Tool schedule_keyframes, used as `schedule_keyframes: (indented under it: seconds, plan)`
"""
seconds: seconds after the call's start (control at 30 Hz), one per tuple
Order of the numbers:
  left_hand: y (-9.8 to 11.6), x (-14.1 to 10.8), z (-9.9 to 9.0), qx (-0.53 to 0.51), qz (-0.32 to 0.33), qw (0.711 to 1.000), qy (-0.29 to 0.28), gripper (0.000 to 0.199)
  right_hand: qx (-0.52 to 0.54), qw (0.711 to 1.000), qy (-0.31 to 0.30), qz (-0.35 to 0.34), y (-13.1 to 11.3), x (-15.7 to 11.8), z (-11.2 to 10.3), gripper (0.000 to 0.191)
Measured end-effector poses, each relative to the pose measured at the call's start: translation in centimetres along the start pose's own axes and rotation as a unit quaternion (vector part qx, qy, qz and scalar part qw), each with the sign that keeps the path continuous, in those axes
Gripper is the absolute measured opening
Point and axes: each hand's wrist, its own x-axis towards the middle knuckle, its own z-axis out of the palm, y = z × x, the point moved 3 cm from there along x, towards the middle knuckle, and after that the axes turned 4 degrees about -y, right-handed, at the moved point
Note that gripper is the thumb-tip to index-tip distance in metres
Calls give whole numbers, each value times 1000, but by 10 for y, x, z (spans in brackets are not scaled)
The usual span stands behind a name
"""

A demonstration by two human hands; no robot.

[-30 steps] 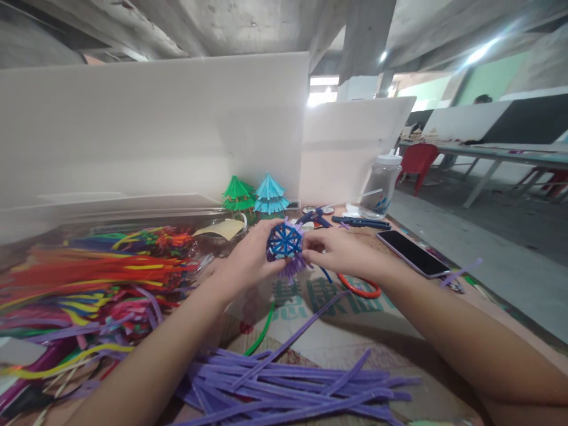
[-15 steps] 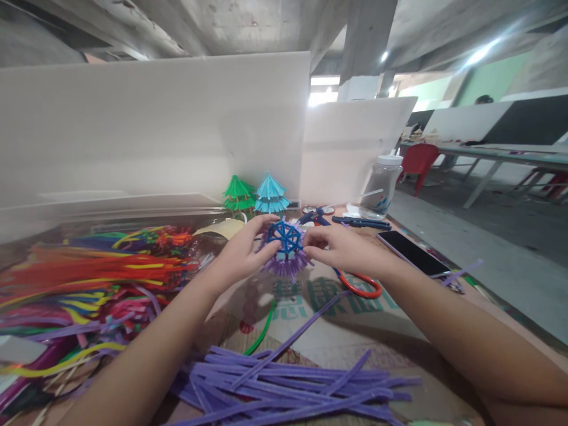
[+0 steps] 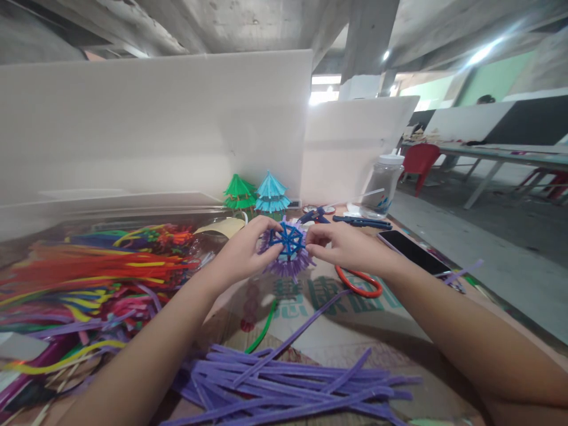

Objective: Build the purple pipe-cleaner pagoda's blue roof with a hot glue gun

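Observation:
A pipe-cleaner piece with a blue spoked frame and a purple fringe is held up over the cardboard. My left hand grips its left side between thumb and fingers. At its right edge, my right hand has thumb and fingertips pinched together on the purple fringe. Below the hands lies a heap of purple pipe cleaners, with a single green pipe cleaner behind it. The red handle of a pair of scissors shows under my right wrist.
Small green and light-blue pipe-cleaner trees stand by the white board. Bundles of coloured pipe cleaners fill the left. On the right are a phone, a utility knife and a clear plastic bottle.
The blue and purple piece has shifted slightly to the right with both hands and tilted a little. Both hands keep nearly the same grip.

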Motion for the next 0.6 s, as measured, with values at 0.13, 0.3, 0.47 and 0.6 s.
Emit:
schedule_keyframes:
  seconds: [0.13, 0.3, 0.47, 0.6]
  plan:
    - [0, 0, 1, -3, -6, 1000, -2, 24, -11, 1000, -5, 4, 1, 2, 2, 10]
    - [-2, 0, 1, -6, -9, 1000, -5, 25, -19, 1000, -17, 4, -1, 4, 6, 13]
    - [-2, 0, 0, -5, -17, 1000, -5, 24, -23, 1000, -2, 13, -1, 2, 4, 11]
    - [-2, 0, 0, -2, -21, 1000, -5, 25, -44, 999, 17, 10, 1, 0, 3, 8]
